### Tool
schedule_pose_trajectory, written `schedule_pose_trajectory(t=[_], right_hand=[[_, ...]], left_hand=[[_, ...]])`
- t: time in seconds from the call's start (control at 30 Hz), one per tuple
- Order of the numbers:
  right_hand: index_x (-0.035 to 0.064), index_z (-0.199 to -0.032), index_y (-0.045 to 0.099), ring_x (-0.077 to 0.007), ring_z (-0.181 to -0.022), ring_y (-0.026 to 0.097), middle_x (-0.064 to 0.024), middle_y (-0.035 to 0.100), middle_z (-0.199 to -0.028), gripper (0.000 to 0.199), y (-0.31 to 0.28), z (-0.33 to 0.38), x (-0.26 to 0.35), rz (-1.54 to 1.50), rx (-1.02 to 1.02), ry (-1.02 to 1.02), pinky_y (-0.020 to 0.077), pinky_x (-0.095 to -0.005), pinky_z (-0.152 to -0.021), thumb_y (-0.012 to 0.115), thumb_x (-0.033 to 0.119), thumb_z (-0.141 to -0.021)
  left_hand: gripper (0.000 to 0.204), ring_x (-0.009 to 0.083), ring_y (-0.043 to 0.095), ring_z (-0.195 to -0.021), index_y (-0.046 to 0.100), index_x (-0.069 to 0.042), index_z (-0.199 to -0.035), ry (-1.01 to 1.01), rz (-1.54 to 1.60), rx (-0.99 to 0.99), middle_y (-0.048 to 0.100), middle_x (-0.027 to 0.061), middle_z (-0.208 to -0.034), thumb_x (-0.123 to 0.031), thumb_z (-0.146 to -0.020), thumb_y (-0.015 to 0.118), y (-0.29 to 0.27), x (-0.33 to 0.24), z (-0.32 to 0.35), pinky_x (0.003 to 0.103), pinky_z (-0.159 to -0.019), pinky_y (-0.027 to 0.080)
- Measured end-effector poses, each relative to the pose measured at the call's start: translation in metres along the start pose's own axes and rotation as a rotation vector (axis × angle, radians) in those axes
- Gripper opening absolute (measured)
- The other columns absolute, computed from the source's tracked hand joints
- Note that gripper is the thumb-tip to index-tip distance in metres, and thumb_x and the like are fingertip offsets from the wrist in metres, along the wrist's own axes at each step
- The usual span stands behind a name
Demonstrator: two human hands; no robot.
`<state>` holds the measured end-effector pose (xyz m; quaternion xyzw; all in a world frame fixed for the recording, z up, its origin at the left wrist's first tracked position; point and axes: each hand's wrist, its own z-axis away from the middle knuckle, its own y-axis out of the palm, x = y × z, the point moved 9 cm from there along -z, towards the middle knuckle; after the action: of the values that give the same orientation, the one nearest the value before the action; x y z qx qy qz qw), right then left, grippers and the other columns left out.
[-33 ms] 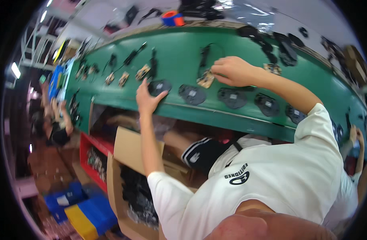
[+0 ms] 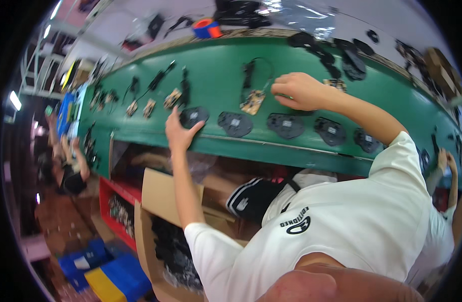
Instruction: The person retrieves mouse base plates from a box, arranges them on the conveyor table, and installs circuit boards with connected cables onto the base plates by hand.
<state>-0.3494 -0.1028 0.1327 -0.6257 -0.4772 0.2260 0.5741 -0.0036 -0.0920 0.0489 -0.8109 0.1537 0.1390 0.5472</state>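
My left hand (image 2: 178, 132) reaches up to the near edge of a green conveyor belt (image 2: 216, 65). Its spread fingers rest on a black moulded shell (image 2: 194, 117). My right hand (image 2: 299, 90) lies further up the belt with fingers curled and pinched at the end of a thin black cable (image 2: 261, 63). The cable loops back to a small tan circuit board (image 2: 253, 102) just left of that hand. White short sleeves cover both my upper arms.
More black shells (image 2: 286, 125) lie in a row along the belt's near edge; boards and cables (image 2: 149, 107) lie further left. Below stand an open cardboard box (image 2: 155, 191), a red crate (image 2: 117, 201) and blue and yellow bins (image 2: 115, 277). Other people (image 2: 70, 171) work at both ends.
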Motion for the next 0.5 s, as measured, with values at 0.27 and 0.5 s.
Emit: schedule_pose_trajectory(t=[0.27,0.5], right_hand=[[0.0024,-0.095,0.062,-0.0345,-0.081,0.061,-0.0137,0.060,-0.084,0.010,-0.088,0.180,-0.032,0.041,-0.143,0.600,0.0483,-0.0449,-0.071,0.063,0.011,-0.090],[-0.0003,-0.098,0.063,-0.0333,-0.079,0.059,-0.0138,0.060,-0.084,0.011,-0.127,0.276,-0.001,0.138,-0.240,0.874,0.0475,-0.0420,-0.070,0.063,0.005,-0.089]], left_hand=[[0.101,0.0334,0.053,-0.113,0.043,-0.002,-0.146,-0.045,0.119,0.048,0.057,0.0148,-0.124,-0.034,-0.063,0.091,-0.001,0.014,0.004,0.044,-0.100,0.042],[0.097,0.0311,0.052,-0.112,0.043,-0.003,-0.146,-0.051,0.184,0.089,0.055,0.0136,-0.125,-0.021,-0.064,0.090,0.005,0.021,0.002,0.042,-0.102,0.040]])
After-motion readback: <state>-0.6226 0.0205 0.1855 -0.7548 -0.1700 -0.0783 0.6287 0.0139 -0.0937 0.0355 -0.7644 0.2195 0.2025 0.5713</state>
